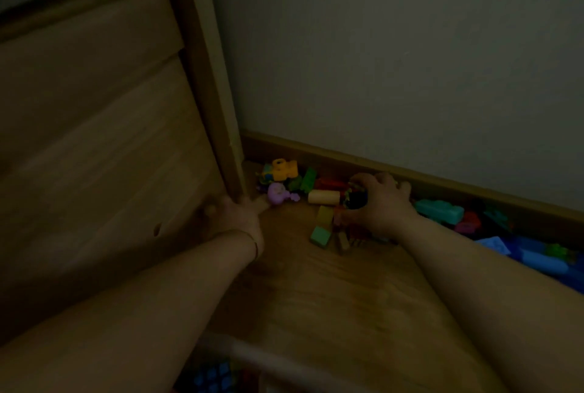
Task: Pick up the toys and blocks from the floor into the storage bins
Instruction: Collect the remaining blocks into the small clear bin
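Observation:
The scene is dim. Toys lie along the skirting on the wooden floor (316, 291). My right hand (382, 203) curls over a dark multicoloured toy (355, 198) in the pile. Beside it lie a cream cylinder block (324, 197), a green block (320, 236), a yellow block (325, 214), a purple toy (279, 193) and an orange toy (284, 169). My left hand (235, 214) rests on the floor at the foot of the wooden bed frame (94, 140), fingers spread. A bin's pale rim (268, 361) shows at the bottom edge, with blue blocks (215, 377) inside.
More toys lie to the right along the wall: a teal one (439, 211), pink pieces (467, 225) and blue pieces (537, 260). The bed post (218, 108) and the wall (395, 61) close off the corner.

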